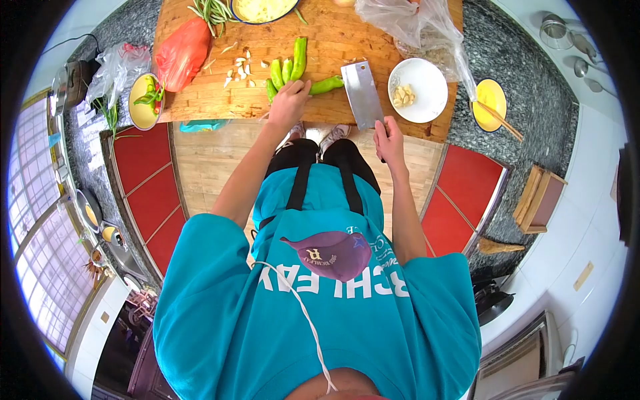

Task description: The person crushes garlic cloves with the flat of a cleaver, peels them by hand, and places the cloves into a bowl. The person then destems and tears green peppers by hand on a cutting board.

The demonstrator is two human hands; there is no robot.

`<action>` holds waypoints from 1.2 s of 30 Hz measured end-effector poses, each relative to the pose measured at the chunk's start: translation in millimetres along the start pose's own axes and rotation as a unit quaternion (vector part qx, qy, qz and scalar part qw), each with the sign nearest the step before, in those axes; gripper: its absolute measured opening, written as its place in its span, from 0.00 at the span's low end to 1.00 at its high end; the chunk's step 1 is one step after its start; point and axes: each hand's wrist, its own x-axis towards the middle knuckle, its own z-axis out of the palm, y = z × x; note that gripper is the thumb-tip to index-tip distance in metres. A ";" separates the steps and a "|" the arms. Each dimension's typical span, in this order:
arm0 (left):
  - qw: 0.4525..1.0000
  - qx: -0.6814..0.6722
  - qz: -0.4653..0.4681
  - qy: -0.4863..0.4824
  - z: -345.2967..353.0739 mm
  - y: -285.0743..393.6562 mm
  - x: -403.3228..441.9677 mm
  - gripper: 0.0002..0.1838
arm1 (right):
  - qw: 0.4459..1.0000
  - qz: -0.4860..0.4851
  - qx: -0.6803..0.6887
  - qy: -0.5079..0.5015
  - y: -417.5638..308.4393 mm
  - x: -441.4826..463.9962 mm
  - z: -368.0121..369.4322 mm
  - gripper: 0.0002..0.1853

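Note:
My right hand (390, 141) is wrapped round the handle of a cleaver (362, 95). The cleaver's broad blade points away from me, over the front part of the wooden board (220, 103). My left hand (290, 105) has its fingers curled on a green pepper (327, 85) that lies sideways, its tip near the blade but apart from it. Several more green peppers (299, 59) fan out just beyond this hand, partly hidden by it. Garlic cloves (240, 69) lie loose to the left. A white bowl (432, 100) with peeled garlic (403, 96) stands right of the cleaver.
A red plastic bag (181, 55), green beans (212, 15) and a bowl of pale shreds (263, 8) sit at the far left. Clear plastic bags (417, 27) lie far right. A yellow bowl with peppers (141, 115) and another with chopsticks (490, 100) flank the board.

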 end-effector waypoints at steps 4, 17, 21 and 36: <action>1.000 -0.012 -0.001 0.000 1.6 -0.9 -0.7 0.21 | 0.999 0.003 -0.044 0.012 4.8 -1.5 9.5 0.09; 0.999 -0.034 -0.011 -0.015 1.8 -2.8 -2.0 0.20 | 0.990 -0.059 -0.126 0.035 13.2 0.8 2.1 0.12; 1.000 -0.021 -0.001 -0.010 0.7 -2.0 -1.7 0.20 | 0.987 -0.062 -0.137 0.058 12.1 -1.4 3.2 0.12; 1.000 -0.023 0.001 -0.003 2.1 -2.1 -1.1 0.21 | 0.999 0.037 0.031 -0.005 -4.1 -6.2 2.1 0.09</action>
